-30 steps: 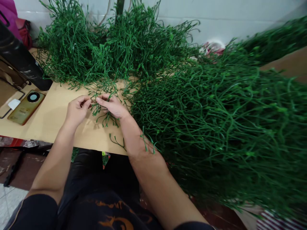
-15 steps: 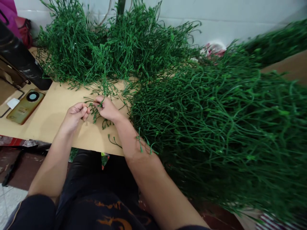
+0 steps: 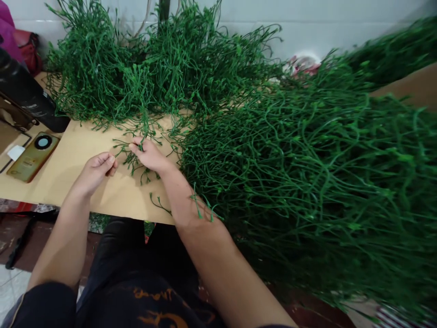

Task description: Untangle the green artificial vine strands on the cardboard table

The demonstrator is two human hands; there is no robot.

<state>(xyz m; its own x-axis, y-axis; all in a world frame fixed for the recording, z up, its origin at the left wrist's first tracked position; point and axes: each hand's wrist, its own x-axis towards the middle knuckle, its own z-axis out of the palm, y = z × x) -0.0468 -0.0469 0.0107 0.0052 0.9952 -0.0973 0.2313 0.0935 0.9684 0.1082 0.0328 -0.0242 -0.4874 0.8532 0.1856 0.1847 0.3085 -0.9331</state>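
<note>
My left hand (image 3: 99, 169) is closed in a pinch above the tan tabletop (image 3: 77, 157); a thin green tip shows at its fingertips, too small to name surely. To its right, my right hand (image 3: 146, 152) has its fingers closed on green plastic stems (image 3: 131, 159), whose branched ends stick out to the left and below. A gap lies between the hands. One loose stem (image 3: 160, 202) rests near the table's front edge, and a few bits lie on my right forearm. A large heap of green stems (image 3: 300, 159) touches that forearm's right side.
Another tall pile of green stems (image 3: 112, 68) stands along the back wall. At the left are a black bottle (image 3: 29, 93), a phone (image 3: 33, 157) and a red bag (image 3: 30, 50). A cardboard piece (image 3: 409, 91) is at the right.
My left hand has moved left, away from my right hand, widening the gap between them. The whole view has shifted slightly. My right hand keeps its grip on the stems.
</note>
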